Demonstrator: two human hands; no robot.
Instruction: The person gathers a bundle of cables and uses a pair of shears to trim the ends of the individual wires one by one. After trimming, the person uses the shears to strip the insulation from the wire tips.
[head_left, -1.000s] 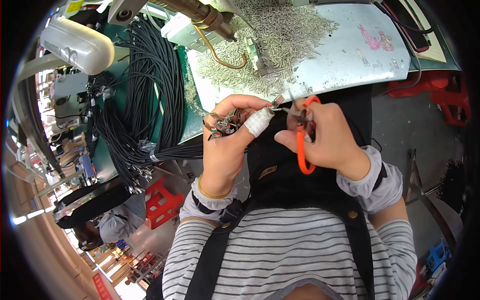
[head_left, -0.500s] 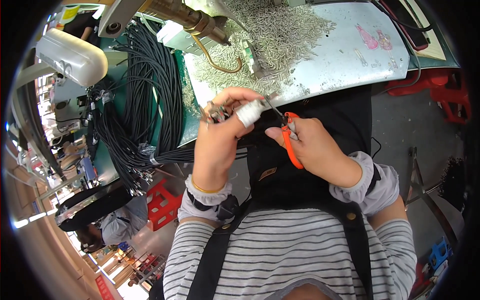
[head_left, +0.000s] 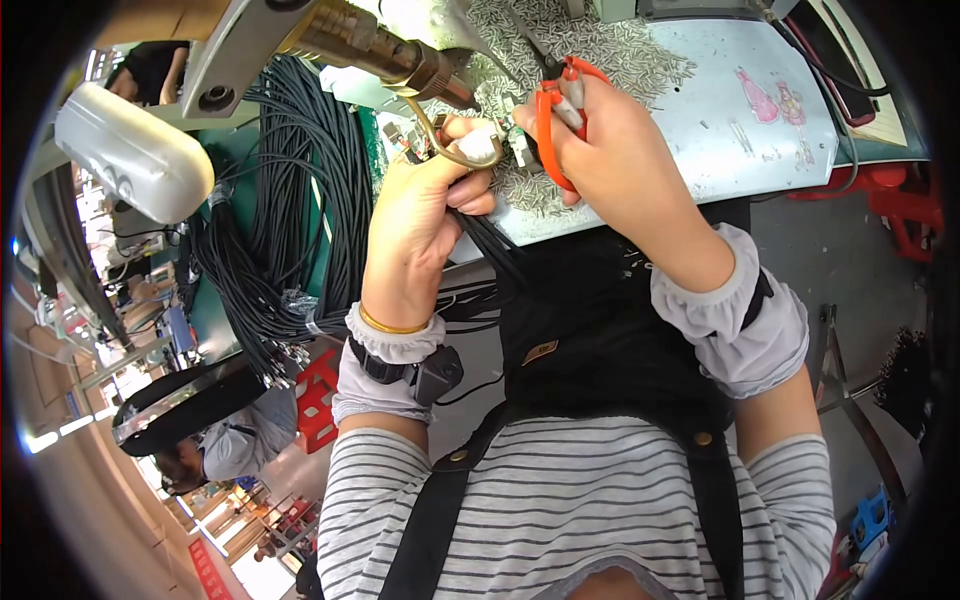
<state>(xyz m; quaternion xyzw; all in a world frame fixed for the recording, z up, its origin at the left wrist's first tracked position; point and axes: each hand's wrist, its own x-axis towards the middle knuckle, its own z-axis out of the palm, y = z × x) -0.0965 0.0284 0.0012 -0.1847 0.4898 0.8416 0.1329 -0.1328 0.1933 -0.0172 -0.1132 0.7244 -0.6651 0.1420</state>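
My left hand (head_left: 420,215) grips a bunch of black cables (head_left: 480,245) by their ends, where small metal connectors (head_left: 500,145) stick out past a taped fingertip. My right hand (head_left: 600,150) holds orange-handled snips (head_left: 552,105), whose tips sit right at the connector ends. Both hands are raised over the near edge of the pale work table (head_left: 720,140). The cables trail down from my left fist toward my lap.
A heap of small metal pins (head_left: 600,50) covers the table behind my hands. A brass-tipped tool on a metal arm (head_left: 370,45) hangs just above my left hand. Thick bundles of black cable (head_left: 290,220) hang at left, beside a white lamp head (head_left: 130,150). Another person (head_left: 210,450) sits lower left.
Both hands have risen and moved toward the table, closer to the hanging tool. The snips have stayed at the cable ends throughout.
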